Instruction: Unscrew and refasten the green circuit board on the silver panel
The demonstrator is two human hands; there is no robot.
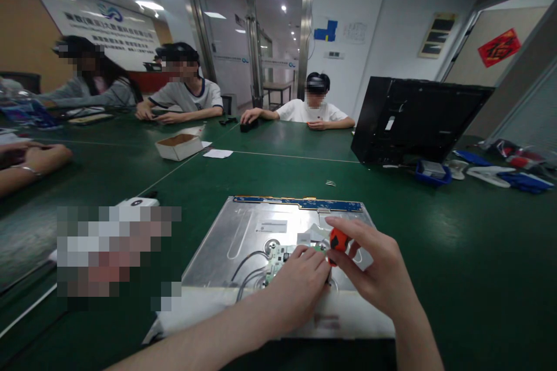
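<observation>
A display panel (209,243) lies metal back up in front of me, with a blue circuit strip (278,203) along its far edge. Near its middle sits a small green circuit board (275,256) with dark cables (248,261) running off its left side. My right hand (378,261) pinches the handle of an orange-and-black screwdriver (338,240) from the right, held over the panel. My left hand (300,281) rests on the circuit board, fingers curled and pressed together by the screwdriver's lower end. Whatever those fingers grip is hidden, as is the screwdriver's tip.
A black monitor housing (418,119) stands at the right, beside a blue tray (433,173) and blue gloves (526,181). An open white box (179,146) sits farther back. Co-workers sit around the green table (456,278). A blurred area covers things at left.
</observation>
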